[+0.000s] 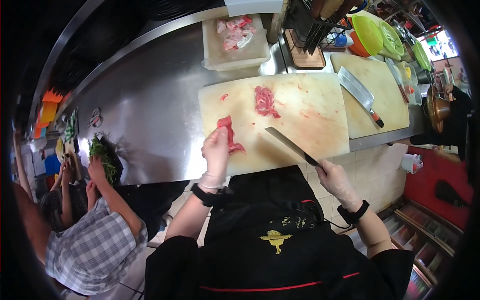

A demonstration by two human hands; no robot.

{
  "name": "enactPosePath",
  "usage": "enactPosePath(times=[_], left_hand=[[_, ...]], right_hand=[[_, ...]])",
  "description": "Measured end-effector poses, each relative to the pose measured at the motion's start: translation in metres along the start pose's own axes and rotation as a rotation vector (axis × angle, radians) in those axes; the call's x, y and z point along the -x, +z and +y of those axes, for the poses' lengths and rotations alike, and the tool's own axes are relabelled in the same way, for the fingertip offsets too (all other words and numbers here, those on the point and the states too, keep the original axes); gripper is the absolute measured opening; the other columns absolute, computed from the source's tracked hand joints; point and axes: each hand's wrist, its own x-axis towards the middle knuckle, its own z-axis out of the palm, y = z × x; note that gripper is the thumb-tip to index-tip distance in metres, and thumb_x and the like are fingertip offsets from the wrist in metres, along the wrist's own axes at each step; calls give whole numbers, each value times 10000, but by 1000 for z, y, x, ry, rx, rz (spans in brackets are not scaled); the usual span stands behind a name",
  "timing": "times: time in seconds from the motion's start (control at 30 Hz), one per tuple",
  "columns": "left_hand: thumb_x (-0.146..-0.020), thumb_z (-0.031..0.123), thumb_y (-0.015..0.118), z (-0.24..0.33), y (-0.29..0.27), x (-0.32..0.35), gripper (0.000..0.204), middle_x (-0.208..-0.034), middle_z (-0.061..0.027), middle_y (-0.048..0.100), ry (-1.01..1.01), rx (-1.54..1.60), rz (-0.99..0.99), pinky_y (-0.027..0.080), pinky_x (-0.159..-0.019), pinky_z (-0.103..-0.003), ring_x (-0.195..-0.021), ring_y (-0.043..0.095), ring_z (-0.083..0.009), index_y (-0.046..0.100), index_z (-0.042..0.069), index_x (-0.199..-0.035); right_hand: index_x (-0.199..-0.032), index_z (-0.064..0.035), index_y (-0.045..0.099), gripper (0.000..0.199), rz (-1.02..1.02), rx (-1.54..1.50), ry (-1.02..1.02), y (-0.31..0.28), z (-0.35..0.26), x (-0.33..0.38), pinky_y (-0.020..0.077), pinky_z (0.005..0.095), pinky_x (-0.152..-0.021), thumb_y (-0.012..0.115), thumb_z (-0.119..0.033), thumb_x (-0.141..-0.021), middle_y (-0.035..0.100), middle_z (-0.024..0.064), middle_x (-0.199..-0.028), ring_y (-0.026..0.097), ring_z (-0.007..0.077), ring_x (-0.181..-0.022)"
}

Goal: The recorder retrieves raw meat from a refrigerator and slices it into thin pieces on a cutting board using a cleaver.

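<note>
My gloved left hand [216,150] pinches a strip of raw red meat [230,134] over the left part of a pale cutting board [315,92]. In my gloved right hand [336,179] is the handle of a kitchen knife [294,146], its blade pointing to the upper left above the board's front half. A small heap of sliced meat [265,101] lies at the board's middle, toward the back. One small scrap of meat [224,97] rests apart near the left edge.
Behind the board stands a whitish tub [214,59] with meat trimmings in it. At right, a cleaver [361,89] lies on a second board [387,117]. A black wire rack [320,30] holds knives. A person in plaid [95,245] handles green herbs [102,150] at left.
</note>
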Motion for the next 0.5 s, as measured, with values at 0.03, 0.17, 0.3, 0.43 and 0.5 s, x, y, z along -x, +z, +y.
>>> enactPosePath(times=[0.03,0.17,0.3,0.43,0.5], left_hand=[[-947,155,517,-10,13,4,414,-1196,-242,577,278,-274,-79,486,-857,-342,-1053,599,-280,442,-54,-1297],[-889,107,534,-49,34,28,630,-1417,-276,388,712,-1025,-343,196,-1156,-460,-1401,272,-354,277,-20,-1450],[-850,97,567,-35,27,18,590,-1351,-219,481,689,-899,-428,246,-1134,-475,-1326,385,-367,386,36,-1408],[-803,143,645,-6,1,2,407,-1213,-164,570,795,-1229,-313,324,-1072,-473,-1154,509,-339,575,68,-1198],[-767,164,688,-4,-1,3,283,-1120,-123,601,916,-1288,-280,385,-994,-449,-1024,557,-293,637,79,-1032]], right_hand=[[-1004,-64,613,141,-1,-1,7,1,2,0,490,469,-659,566,-108,-878,625,210,-812,610,409,-765],[-1001,-53,613,134,31,-44,40,2,3,5,483,438,-620,573,-98,-881,607,218,-756,612,404,-719],[-1031,-67,624,165,61,-65,58,9,23,10,495,444,-652,578,-98,-875,625,195,-769,620,394,-744],[-1038,-72,629,172,46,-110,95,6,19,10,495,445,-650,574,-104,-878,625,191,-764,622,391,-738],[-1049,-81,631,182,50,-78,81,6,19,10,494,449,-648,568,-110,-881,626,186,-756,623,389,-730]])
